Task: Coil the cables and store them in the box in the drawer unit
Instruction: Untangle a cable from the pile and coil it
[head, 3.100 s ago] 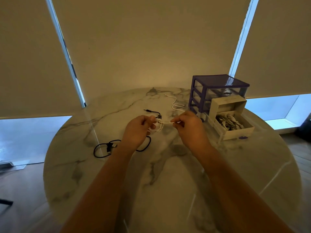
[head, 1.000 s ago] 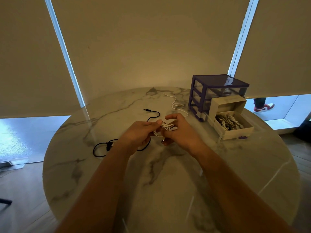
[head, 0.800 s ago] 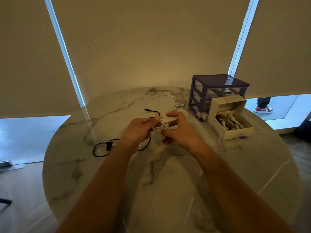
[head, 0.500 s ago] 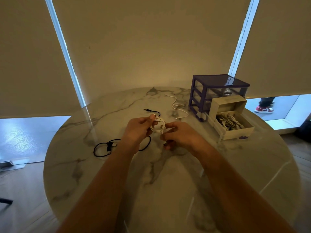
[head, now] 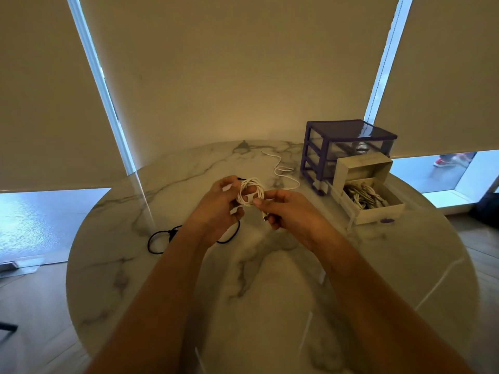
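A white cable (head: pixel 251 190) is wound into a small coil above the middle of the marble table (head: pixel 270 292). My left hand (head: pixel 216 206) grips the coil on its left side. My right hand (head: pixel 286 211) pinches the coil's lower right edge, and a plug end shows under its fingers. At the right stands the purple drawer unit (head: pixel 348 149). Its cream box (head: pixel 375 211) is pulled out in front and holds several coiled cables. A loose white cable (head: pixel 283 171) lies behind my hands and a black cable (head: pixel 162 238) lies to the left, partly hidden by my left arm.
The round table's edge curves near on both sides, with wooden floor below. Roller blinds cover the windows behind the table. A person's shoe (head: pixel 445 160) shows through the gap under the right blind.
The white cable went from a stretched strand between my hands to a tight round coil. My hands came closer together and lifted the coil slightly.
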